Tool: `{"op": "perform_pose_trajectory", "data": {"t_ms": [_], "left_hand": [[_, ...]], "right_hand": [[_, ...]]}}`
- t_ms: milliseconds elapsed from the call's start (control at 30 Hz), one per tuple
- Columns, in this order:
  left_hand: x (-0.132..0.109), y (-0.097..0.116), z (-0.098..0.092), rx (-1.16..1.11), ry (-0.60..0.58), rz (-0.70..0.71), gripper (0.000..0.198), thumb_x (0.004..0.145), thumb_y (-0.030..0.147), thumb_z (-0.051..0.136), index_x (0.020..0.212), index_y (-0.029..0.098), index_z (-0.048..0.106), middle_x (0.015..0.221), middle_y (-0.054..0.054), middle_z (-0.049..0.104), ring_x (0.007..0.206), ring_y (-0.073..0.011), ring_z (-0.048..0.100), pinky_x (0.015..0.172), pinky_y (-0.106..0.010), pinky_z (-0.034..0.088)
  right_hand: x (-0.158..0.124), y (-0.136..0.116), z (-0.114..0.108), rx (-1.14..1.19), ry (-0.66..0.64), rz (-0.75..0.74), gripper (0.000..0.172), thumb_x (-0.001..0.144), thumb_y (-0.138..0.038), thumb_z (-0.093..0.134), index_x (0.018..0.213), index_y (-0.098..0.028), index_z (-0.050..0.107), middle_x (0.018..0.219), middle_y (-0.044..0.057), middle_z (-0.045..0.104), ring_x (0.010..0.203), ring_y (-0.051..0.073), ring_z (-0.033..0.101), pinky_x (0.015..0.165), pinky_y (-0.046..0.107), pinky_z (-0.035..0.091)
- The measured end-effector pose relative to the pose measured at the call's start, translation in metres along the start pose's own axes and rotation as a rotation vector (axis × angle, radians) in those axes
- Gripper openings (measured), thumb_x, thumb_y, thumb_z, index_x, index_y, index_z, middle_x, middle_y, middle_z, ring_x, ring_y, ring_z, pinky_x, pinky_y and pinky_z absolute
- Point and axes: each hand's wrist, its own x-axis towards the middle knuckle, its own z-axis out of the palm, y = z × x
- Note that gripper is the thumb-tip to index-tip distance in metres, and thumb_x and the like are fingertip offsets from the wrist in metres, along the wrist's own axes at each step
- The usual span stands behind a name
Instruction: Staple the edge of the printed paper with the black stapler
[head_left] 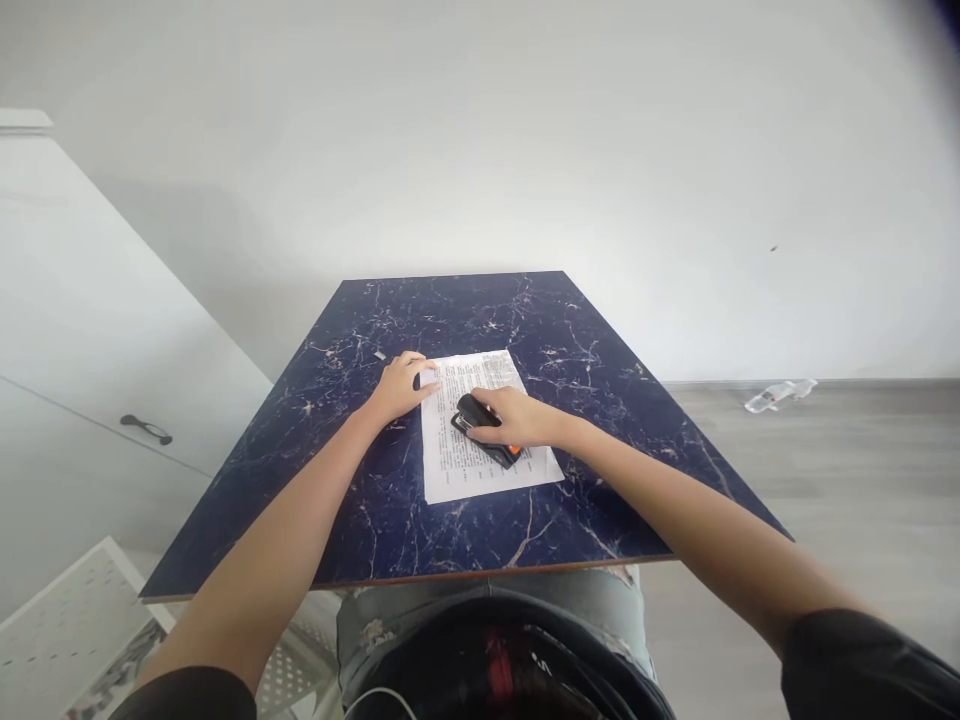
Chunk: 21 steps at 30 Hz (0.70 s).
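Printed paper (450,470) lies on the dark blue marbled table in front of me; whether it is one sheet or more I cannot tell. My right hand (517,415) is wrapped round a black stapler (491,445) with an orange part near its rear. The stapler rests over the middle of the page, slanted, its front toward the upper left. At the paper's upper left edge, my left hand (403,388) lies with fingers apart, the fingertips and thumb touching the margin.
The table (450,310) reaches to the white wall (525,130). On the left stands a white cabinet (97,330) with a dark handle (146,430), and below it a white perforated stand (67,610). A clear plastic item (780,395) lies on the floor at right.
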Motion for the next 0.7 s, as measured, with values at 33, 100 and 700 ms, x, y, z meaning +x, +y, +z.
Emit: {"op": "perform_pose_trajectory", "data": {"t_ms": [33, 100, 700], "left_hand": [[0.001, -0.001, 0.001, 0.007, 0.013, -0.014, 0.037, 0.093, 0.045, 0.067, 0.125, 0.028, 0.072, 0.140, -0.010, 0.059, 0.131, -0.0339, 0.056, 0.115, -0.055, 0.042], [0.002, -0.003, 0.003, 0.028, 0.032, -0.043, 0.034, 0.095, 0.041, 0.064, 0.124, 0.028, 0.074, 0.140, -0.010, 0.060, 0.131, -0.0332, 0.056, 0.116, -0.054, 0.043], [-0.001, 0.004, -0.007, 0.097, -0.329, -0.051, 0.074, 0.100, 0.074, 0.040, 0.166, 0.042, 0.034, 0.178, 0.003, 0.014, 0.164, -0.0456, 0.003, 0.123, -0.081, 0.000]], "right_hand": [[0.003, 0.001, -0.001, -0.021, 0.015, -0.014, 0.028, 0.096, -0.047, 0.065, 0.091, -0.021, 0.056, 0.082, 0.004, 0.066, 0.064, 0.017, 0.054, 0.060, 0.032, 0.035], [0.010, 0.006, -0.001, -0.073, 0.080, -0.059, 0.025, 0.098, -0.043, 0.064, 0.087, -0.020, 0.058, 0.080, 0.004, 0.067, 0.064, 0.016, 0.053, 0.060, 0.032, 0.034], [0.011, 0.042, -0.008, -0.164, 0.475, -0.140, 0.041, 0.107, -0.029, 0.048, 0.144, -0.024, 0.064, 0.117, 0.011, 0.075, 0.102, 0.031, 0.057, 0.094, 0.051, 0.047]]}}
